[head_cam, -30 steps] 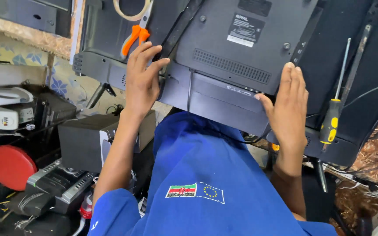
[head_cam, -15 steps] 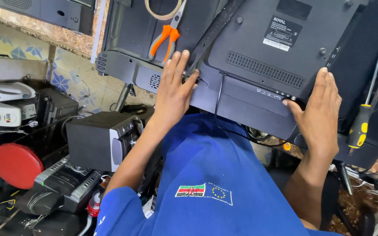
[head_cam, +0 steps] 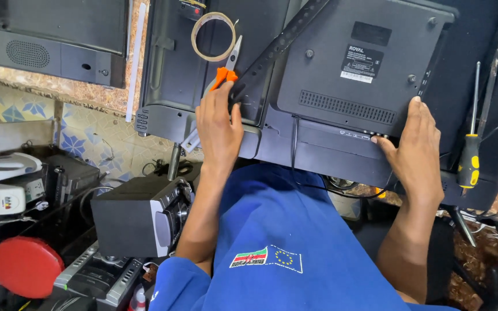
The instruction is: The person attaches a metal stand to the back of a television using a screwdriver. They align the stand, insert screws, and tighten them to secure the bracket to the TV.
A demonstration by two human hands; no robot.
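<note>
A black flat television lies with its rear shell facing me, over my lap in blue trousers. My left hand rests on its lower left edge, thumb hooked at the seam. The fingertips touch orange-handled pliers and a black stand bar. My right hand grips the lower right edge beside the row of ports. A roll of tape lies on the shell above the pliers.
A yellow-and-black screwdriver lies on the dark surface at the right. On the left are a black stereo unit, a red round disc, white devices and another dark set against a tiled wall.
The view has shifted so the television and both hands sit further right and lower. My left hand has slid up to the pliers; both hands stay on the television.
</note>
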